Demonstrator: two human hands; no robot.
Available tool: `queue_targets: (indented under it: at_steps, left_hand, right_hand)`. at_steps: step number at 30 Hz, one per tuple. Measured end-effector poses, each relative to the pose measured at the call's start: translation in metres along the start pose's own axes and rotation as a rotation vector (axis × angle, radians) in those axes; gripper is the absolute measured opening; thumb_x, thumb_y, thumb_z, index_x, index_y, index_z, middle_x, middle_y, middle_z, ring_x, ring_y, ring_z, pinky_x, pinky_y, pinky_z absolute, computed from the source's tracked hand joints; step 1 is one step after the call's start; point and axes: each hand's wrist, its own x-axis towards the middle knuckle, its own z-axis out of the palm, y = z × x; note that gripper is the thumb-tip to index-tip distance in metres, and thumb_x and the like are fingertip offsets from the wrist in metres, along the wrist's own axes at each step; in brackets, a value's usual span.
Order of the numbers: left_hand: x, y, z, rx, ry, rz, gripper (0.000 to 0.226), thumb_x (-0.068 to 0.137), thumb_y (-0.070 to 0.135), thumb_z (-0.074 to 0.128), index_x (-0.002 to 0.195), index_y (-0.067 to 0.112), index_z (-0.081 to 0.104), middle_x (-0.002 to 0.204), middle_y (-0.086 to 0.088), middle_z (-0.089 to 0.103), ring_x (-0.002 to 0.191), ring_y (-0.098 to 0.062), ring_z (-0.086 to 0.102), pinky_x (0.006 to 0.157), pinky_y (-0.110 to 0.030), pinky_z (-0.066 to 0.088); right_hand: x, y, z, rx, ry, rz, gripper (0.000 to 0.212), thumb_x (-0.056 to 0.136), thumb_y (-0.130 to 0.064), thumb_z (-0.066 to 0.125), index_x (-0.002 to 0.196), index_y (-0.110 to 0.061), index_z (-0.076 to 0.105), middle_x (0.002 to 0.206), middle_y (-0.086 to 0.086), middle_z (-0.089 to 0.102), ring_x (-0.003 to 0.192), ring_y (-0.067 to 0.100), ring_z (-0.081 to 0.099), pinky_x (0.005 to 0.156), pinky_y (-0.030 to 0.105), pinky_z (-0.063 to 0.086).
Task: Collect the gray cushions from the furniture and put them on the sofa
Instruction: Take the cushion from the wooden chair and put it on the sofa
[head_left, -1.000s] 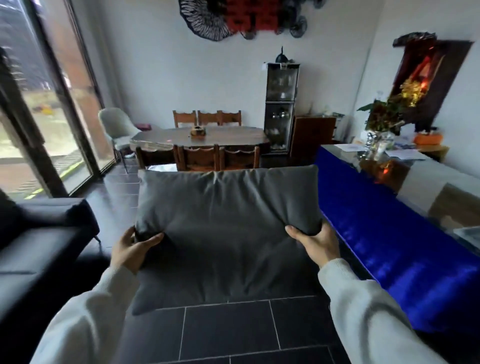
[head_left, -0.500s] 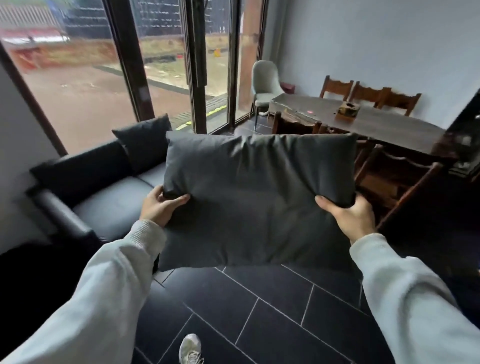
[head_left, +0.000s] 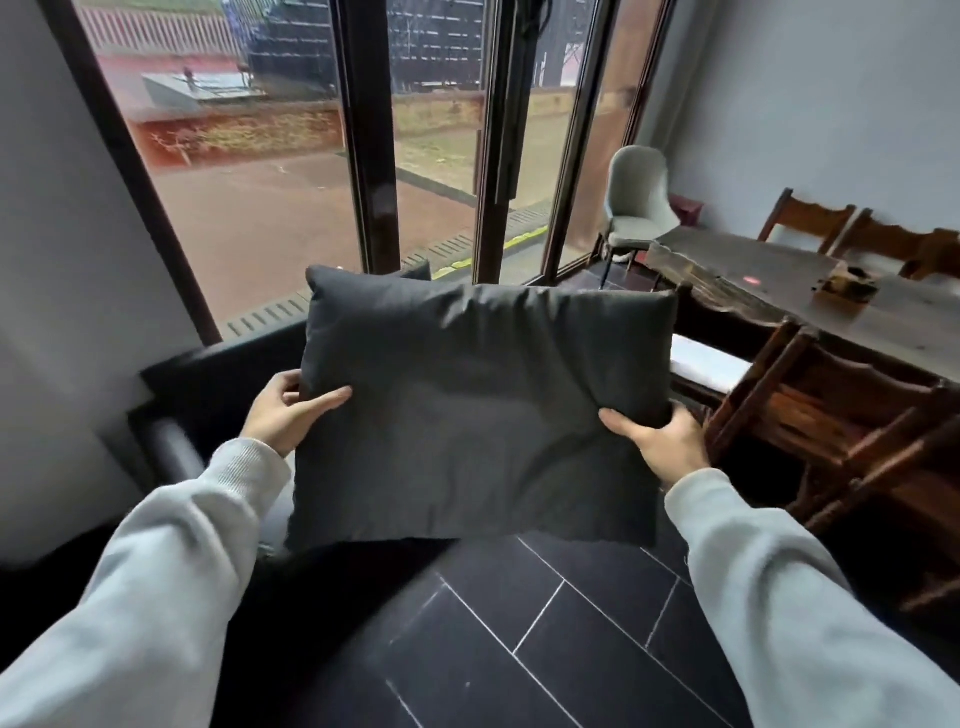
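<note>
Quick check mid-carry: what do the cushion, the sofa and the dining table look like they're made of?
Cushion: woven gray fabric, matte, with soft creases where the left hand and right hand pinch it. Sofa: smooth black covering with a slight sheen, probably leather or imitation; blur leaves it open. Dining table: dark solid wood with an uneven, rough edge.
</note>
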Motion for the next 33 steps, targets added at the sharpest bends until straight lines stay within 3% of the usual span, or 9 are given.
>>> queue_targets:
  at_steps: [7, 13, 16, 19, 21, 24, 27, 30, 33]
  left_hand:
    - [0.115, -0.018, -0.023, 0.014, 0.020, -0.106, 0.109, 0.042, 0.030, 0.100, 0.141, 0.026, 0.053, 0.115, -0.017, 0.074, 0.101, -0.033, 0.075, 0.088, -0.049, 0.060]
    - [0.223, -0.018, -0.040, -0.020, 0.183, -0.142, 0.091, 0.061, 0.006, 0.095, 0.136, 0.031, 0.049, 0.113, -0.014, 0.071, 0.082, -0.017, 0.077, 0.059, -0.027, 0.059]
    - [0.268, -0.009, -0.065, -0.028, 0.289, -0.126, 0.091, 0.070, -0.006, 0.087, 0.144, 0.023, 0.043, 0.121, -0.020, 0.067, 0.094, -0.028, 0.072, 0.074, -0.037, 0.061]
    - [0.303, 0.005, -0.104, -0.063, 0.386, -0.142, 0.082, 0.073, -0.008, 0.084, 0.135, 0.027, 0.044, 0.119, -0.021, 0.069, 0.103, -0.037, 0.070, 0.086, -0.049, 0.059]
    - [0.326, 0.013, -0.132, -0.096, 0.459, -0.165, 0.071, 0.073, 0.000, 0.086, 0.130, 0.024, 0.050, 0.113, -0.012, 0.073, 0.092, -0.028, 0.073, 0.069, -0.038, 0.059]
    - [0.366, 0.008, -0.169, -0.149, 0.546, -0.206, 0.053, 0.076, 0.010, 0.086, 0.124, 0.009, 0.064, 0.110, -0.010, 0.075, 0.078, -0.018, 0.076, 0.055, -0.027, 0.055]
    - [0.408, -0.029, -0.204, -0.183, 0.641, -0.251, 0.063, 0.077, 0.009, 0.085, 0.134, 0.008, 0.058, 0.122, -0.010, 0.072, 0.102, -0.026, 0.072, 0.074, -0.037, 0.056]
    - [0.459, -0.075, -0.242, -0.215, 0.687, -0.297, 0.066, 0.076, 0.006, 0.085, 0.134, 0.013, 0.054, 0.127, -0.007, 0.069, 0.111, -0.032, 0.069, 0.082, -0.045, 0.057]
    - [0.510, -0.130, -0.280, -0.211, 0.696, -0.377, 0.067, 0.073, 0.005, 0.086, 0.131, 0.017, 0.054, 0.126, -0.005, 0.067, 0.112, -0.032, 0.068, 0.091, -0.050, 0.057]
  right_hand:
    - [0.138, -0.033, 0.112, -0.123, -0.196, -0.076, 0.087, 0.061, -0.048, 0.098, 0.133, -0.012, 0.063, 0.125, 0.004, 0.070, 0.114, 0.025, 0.065, 0.101, 0.043, 0.052]
    - [0.261, -0.085, 0.234, -0.101, -0.429, -0.158, 0.081, 0.062, -0.034, 0.101, 0.131, -0.017, 0.063, 0.117, -0.002, 0.070, 0.107, 0.019, 0.066, 0.091, 0.034, 0.050]
    - [0.309, -0.123, 0.302, -0.067, -0.577, -0.146, 0.073, 0.060, -0.024, 0.102, 0.122, -0.016, 0.065, 0.116, 0.000, 0.074, 0.093, 0.007, 0.072, 0.076, 0.023, 0.054]
    - [0.347, -0.171, 0.372, -0.046, -0.651, -0.211, 0.083, 0.044, -0.043, 0.104, 0.114, -0.018, 0.068, 0.113, 0.001, 0.077, 0.092, 0.005, 0.076, 0.080, 0.022, 0.059]
    - [0.364, -0.200, 0.421, 0.000, -0.670, -0.251, 0.103, 0.033, -0.063, 0.101, 0.118, -0.016, 0.067, 0.113, 0.000, 0.077, 0.101, 0.011, 0.075, 0.090, 0.033, 0.060]
    - [0.380, -0.230, 0.498, -0.013, -0.684, -0.303, 0.102, 0.034, -0.076, 0.095, 0.115, -0.021, 0.068, 0.110, -0.006, 0.077, 0.098, 0.007, 0.074, 0.084, 0.030, 0.061]
    - [0.386, -0.242, 0.583, -0.057, -0.776, -0.330, 0.106, 0.045, -0.067, 0.097, 0.132, -0.019, 0.061, 0.115, -0.010, 0.072, 0.099, 0.004, 0.071, 0.077, 0.018, 0.057]
    - [0.397, -0.233, 0.668, -0.093, -0.880, -0.265, 0.108, 0.056, -0.045, 0.102, 0.147, -0.024, 0.047, 0.124, -0.009, 0.064, 0.105, 0.001, 0.063, 0.092, 0.030, 0.055]
    - [0.409, -0.206, 0.752, -0.124, -0.932, -0.159, 0.099, 0.056, -0.042, 0.103, 0.139, -0.022, 0.053, 0.129, 0.000, 0.069, 0.110, 0.013, 0.068, 0.097, 0.037, 0.057]
